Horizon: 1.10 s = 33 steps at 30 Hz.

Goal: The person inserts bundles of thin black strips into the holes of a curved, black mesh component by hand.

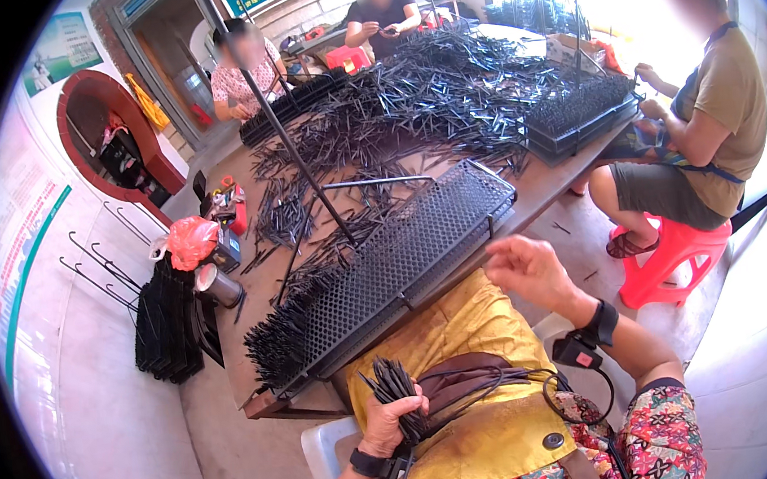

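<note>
My left hand (389,424) is closed round a bundle of thin black sticks (393,385), held low in front of my yellow apron (462,319). Their exact kind is too small to tell. My right hand (535,273) hovers over the table's near edge, beside the right end of a long black perforated tray (395,266). Its fingers are loosely bent and apart, and no object shows in them. At the tray's left end, many black sticks (276,345) stand upright in the holes; the holes toward the right are unfilled. A thin metal frame rises over the tray.
A heap of loose black sticks (417,93) covers the far table. A filled tray (576,116) lies at the right by a seated person; two more people sit across. A metal can (216,284), red plastic bag (193,241) and stacked black racks (167,324) are at left.
</note>
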Each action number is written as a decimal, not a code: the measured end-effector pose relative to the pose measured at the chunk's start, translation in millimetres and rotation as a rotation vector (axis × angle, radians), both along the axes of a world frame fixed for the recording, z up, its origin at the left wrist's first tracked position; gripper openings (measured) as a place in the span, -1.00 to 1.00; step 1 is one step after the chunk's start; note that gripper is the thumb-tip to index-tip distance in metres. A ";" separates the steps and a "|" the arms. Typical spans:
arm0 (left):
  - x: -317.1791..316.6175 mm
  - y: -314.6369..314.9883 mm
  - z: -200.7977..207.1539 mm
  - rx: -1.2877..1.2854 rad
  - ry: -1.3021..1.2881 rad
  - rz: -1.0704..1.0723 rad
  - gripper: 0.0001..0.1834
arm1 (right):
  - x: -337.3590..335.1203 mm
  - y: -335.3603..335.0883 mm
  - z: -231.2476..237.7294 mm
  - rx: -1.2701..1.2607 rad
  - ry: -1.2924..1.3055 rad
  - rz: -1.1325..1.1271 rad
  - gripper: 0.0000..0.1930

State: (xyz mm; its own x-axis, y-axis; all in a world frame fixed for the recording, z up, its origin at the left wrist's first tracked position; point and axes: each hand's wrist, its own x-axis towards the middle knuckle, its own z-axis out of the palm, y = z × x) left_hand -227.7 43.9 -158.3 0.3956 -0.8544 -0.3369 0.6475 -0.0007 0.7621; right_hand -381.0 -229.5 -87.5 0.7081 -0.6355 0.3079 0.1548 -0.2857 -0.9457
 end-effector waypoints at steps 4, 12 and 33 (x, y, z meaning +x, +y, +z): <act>-0.9 -1.8 3.3 0.010 -0.014 -0.005 -0.67 | -16.3 -3.3 -17.1 -0.276 0.166 -0.116 -0.52; -1.2 -1.0 3.5 0.002 0.020 -0.024 -0.69 | -28.5 -39.3 31.9 -0.477 0.523 -0.213 -0.20; 11.9 -68.6 105.9 -0.188 -0.145 -0.112 -0.69 | -19.8 -7.1 111.4 -0.546 0.556 0.253 -0.09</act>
State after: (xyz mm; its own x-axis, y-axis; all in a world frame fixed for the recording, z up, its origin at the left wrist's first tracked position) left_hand -215.7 -24.7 -52.4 0.3273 -0.9380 -0.1144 0.5353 0.0843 0.8404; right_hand -400.8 -236.6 23.9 0.9502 -0.2984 0.0897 -0.1742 -0.7473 -0.6413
